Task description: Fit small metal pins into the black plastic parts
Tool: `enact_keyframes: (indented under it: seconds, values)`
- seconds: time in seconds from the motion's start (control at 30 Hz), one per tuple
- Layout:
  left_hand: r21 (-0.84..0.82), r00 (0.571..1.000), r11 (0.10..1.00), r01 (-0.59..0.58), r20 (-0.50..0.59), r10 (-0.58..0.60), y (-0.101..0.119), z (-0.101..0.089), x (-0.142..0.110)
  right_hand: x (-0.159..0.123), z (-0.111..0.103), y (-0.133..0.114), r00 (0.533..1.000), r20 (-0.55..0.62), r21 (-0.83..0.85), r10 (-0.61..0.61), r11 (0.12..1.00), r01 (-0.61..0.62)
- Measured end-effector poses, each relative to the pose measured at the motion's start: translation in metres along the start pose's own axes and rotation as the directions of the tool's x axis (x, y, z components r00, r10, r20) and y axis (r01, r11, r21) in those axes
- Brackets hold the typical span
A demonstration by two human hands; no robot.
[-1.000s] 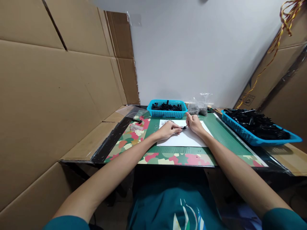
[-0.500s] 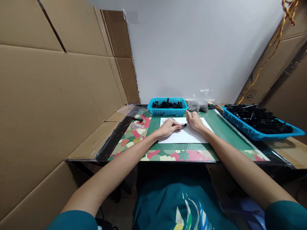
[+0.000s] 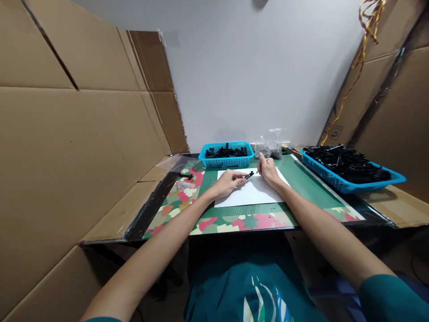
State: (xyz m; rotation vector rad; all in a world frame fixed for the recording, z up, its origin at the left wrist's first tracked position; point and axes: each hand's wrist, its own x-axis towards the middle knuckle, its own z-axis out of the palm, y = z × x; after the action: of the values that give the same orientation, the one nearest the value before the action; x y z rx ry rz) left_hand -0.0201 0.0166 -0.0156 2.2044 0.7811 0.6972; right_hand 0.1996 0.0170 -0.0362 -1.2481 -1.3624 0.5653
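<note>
Over a white sheet of paper (image 3: 251, 197), my left hand (image 3: 226, 183) pinches a small black plastic part (image 3: 249, 175) between thumb and fingers. The part points away to the right, its far end tilted up. My right hand (image 3: 269, 171) is closed just right of the part, thumb uppermost. A thin tip seems to stick out below its fingers, too small to name. A narrow gap separates that tip from the black part.
Behind the paper stands a blue basket (image 3: 226, 163) of black parts. A larger blue basket (image 3: 351, 187), heaped with black parts, is at the right. Clear plastic bags (image 3: 275, 153) lie by the wall. Cardboard (image 3: 83, 147) walls the left side. A black piece (image 3: 186, 176) rests on the mat's left.
My right hand has drawn slightly away from the black part, opening a small gap. The left hand still holds the part, now with its far end tilted up. The camera view has shifted.
</note>
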Motion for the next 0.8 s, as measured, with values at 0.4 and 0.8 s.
enact_keyframes:
  seconds: [0.4,0.8]
  values:
    - [0.357,0.908,0.919,-0.169,-0.307,0.286,0.008,-0.020,-0.006,-0.002,0.008,-0.011,0.973,0.195,0.107,-0.122,0.989,0.103]
    - [0.306,0.931,0.939,-0.159,-0.269,0.246,0.009,-0.015,-0.009,-0.016,0.008,-0.017,0.895,0.422,-0.362,-0.145,0.878,0.313]
